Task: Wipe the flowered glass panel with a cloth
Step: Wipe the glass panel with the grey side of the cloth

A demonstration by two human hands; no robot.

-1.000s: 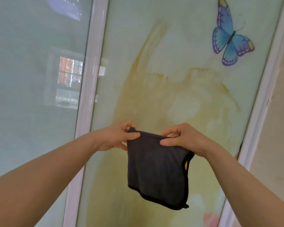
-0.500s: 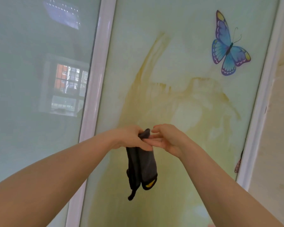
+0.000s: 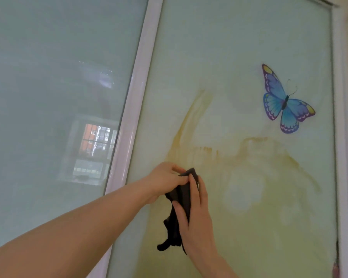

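While the left hand (image 3: 165, 182) pinched the top of the dark cloth (image 3: 179, 207), the right hand (image 3: 197, 219) gripped its middle, bunched before the glass panel (image 3: 239, 57) below the butterfly (image 3: 283, 101).

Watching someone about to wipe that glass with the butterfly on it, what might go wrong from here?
1. The dark cloth is bunched into a narrow wad between the left hand and the right hand, so it may cover little glass per stroke.
2. The yellowish streaks spread wide across the panel; wiping might smear them rather than lift them.
3. Hard rubbing near the butterfly picture might scuff it, if it is a sticker.
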